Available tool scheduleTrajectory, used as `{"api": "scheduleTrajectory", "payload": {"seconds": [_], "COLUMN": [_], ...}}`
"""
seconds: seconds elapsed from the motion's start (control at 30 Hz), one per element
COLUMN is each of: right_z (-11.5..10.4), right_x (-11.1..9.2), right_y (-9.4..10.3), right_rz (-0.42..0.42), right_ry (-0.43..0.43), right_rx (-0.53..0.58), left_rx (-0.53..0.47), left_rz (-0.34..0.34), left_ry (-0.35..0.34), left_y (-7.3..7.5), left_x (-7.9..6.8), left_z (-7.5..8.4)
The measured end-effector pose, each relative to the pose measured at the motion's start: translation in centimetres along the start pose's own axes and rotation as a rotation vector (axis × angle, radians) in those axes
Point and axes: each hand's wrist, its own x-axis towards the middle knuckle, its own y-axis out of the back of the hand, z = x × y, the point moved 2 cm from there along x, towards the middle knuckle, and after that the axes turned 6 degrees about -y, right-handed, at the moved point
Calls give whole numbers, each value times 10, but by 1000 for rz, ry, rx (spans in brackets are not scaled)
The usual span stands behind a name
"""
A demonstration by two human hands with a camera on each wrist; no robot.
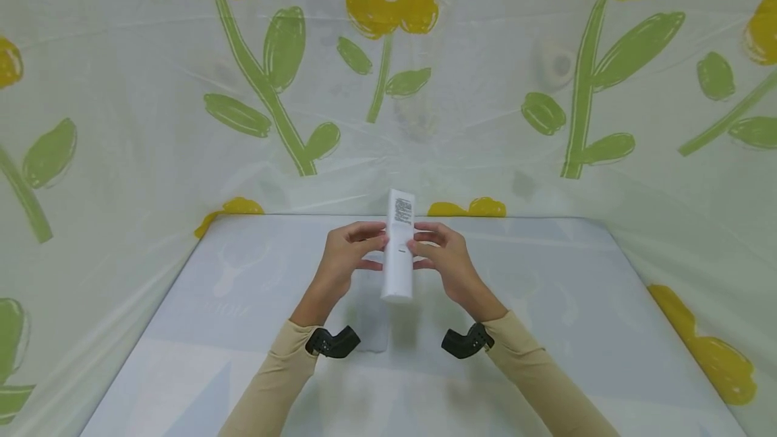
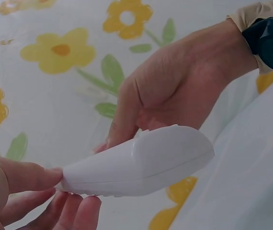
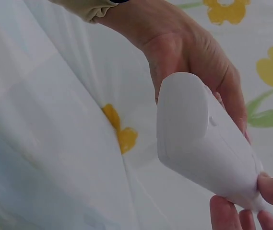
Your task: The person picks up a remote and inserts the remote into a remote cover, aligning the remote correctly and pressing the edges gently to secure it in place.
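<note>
A white remote control (image 1: pixel 397 278), long and slim, is held up over the table with its back face towards the head camera. Printed text covers its upper part and a small dark mark sits near its middle. My left hand (image 1: pixel 342 258) pinches it from the left, thumb on the back face and fingers behind. From the right, my right hand (image 1: pixel 448 258) grips it the same way. In the left wrist view the remote's thick end (image 2: pixel 174 153) points towards the camera, with small bumps along its underside. The right wrist view shows its smooth rounded end (image 3: pixel 184 110).
Below the remote, a flat pale grey rectangular thing (image 1: pixel 371 329) lies on the light table (image 1: pixel 534 288). Behind the table's far edge hangs a white curtain (image 1: pixel 473 120) printed with yellow flowers and green leaves. Black bands (image 1: pixel 332 342) are worn on both wrists.
</note>
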Motion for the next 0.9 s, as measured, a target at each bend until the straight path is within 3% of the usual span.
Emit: {"api": "scheduleTrajectory", "payload": {"seconds": [0.43, 0.9], "right_z": [-3, 0], "right_x": [10, 27], "right_y": [-7, -16], "right_rz": [-44, -2], "right_ry": [81, 103], "right_rx": [-9, -75], "left_rx": [45, 52], "left_rz": [31, 34], "left_ry": [26, 6], "left_y": [11, 21], "left_x": [5, 19], "left_z": [-3, -16]}}
